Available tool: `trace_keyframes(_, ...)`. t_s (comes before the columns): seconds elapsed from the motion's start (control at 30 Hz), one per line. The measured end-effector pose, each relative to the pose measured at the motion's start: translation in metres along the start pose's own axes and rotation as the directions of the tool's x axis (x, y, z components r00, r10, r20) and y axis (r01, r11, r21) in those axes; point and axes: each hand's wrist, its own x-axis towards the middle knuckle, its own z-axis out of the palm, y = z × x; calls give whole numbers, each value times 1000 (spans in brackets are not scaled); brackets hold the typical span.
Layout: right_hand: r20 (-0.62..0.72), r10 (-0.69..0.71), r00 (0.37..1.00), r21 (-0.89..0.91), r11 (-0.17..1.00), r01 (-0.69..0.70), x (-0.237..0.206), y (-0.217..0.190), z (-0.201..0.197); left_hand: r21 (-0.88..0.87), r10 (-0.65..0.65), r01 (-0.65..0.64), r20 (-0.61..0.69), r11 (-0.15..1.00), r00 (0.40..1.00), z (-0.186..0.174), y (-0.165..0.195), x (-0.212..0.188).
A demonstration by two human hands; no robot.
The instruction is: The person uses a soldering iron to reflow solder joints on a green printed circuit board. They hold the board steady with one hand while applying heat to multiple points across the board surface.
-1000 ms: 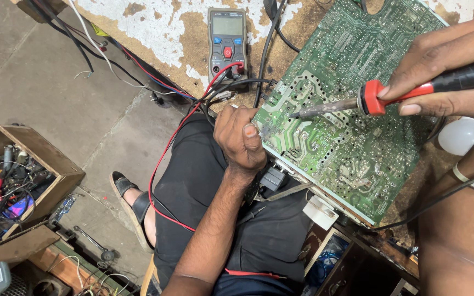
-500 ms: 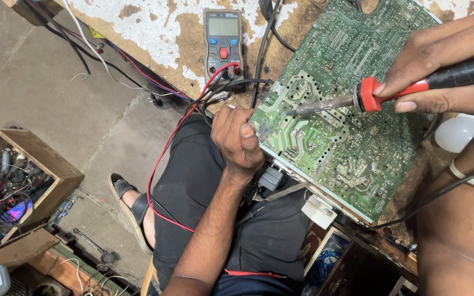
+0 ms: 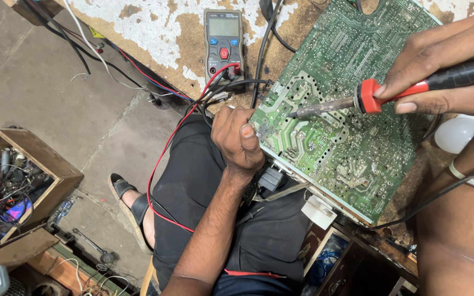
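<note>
A green circuit board [image 3: 346,131] lies solder side up on a worn workbench, tilted over its near edge. My left hand [image 3: 240,137] grips the board's near left corner, thumb on top. My right hand [image 3: 445,66] is closed around a soldering iron [image 3: 379,96] with a red and black handle. Its metal tip rests on the board's left part, just right of my left thumb.
A grey multimeter [image 3: 224,44] with red and black leads lies on the bench [image 3: 154,33] behind the board. A wooden box of wires and tools [image 3: 12,181] stands on the concrete floor at left. A white bulb [image 3: 456,134] sits at right. My sandalled foot [image 3: 130,205] rests below.
The soldering iron's tip has slid slightly down and left across the board. My left hand keeps its grip on the corner.
</note>
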Motion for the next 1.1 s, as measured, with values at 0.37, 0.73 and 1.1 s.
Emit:
trace_keyframes(0.37,-3,3,1000,-2,1000,-3,2,-3,-2,-1,-5,5,-2,1000,1000,0,1,2)
trace_keyframes(0.73,-17,5,1000,-48,999,-5,5,-2,0,1,-17,17,-4,1000,1000,0,1,1)
trace_keyframes(1.1,-29,-23,999,42,999,25,4,-4,0,-1,-15,15,2,1000,1000,0,0,-1)
